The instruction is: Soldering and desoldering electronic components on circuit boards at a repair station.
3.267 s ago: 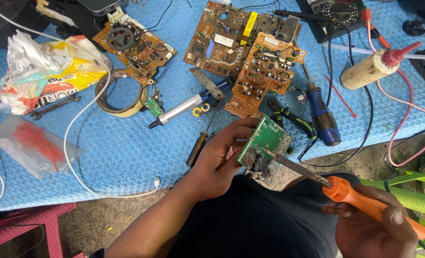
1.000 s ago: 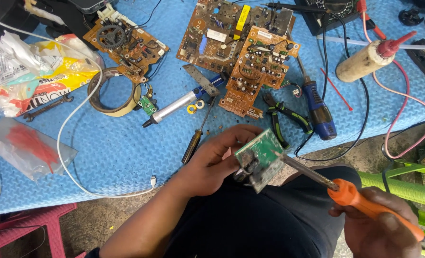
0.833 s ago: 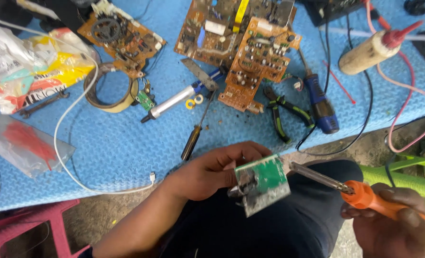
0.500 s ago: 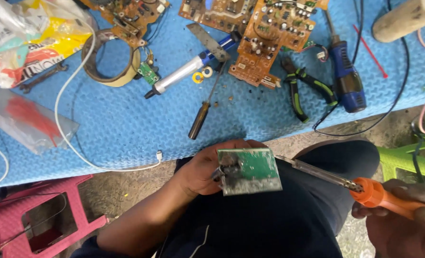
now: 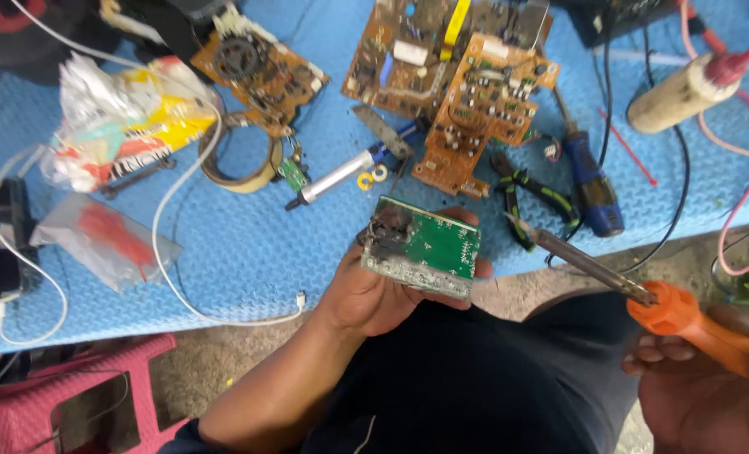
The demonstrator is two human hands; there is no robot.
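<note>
Gripping green circuit board [image 5: 429, 245], left hand [image 5: 374, 294]; right hand [image 5: 711, 378], soldering iron [image 5: 643, 294].

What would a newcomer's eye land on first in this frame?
Probably the small green circuit board at centre, held up in the left hand. To its right, the right hand holds an orange-handled soldering iron, its tip pointing toward the board without touching it. Behind them, brown circuit boards lie among tools on the blue foam mat.

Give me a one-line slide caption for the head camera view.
Left hand holds a small green circuit board while right hand holds an orange-handled soldering iron above a blue mat.
</note>
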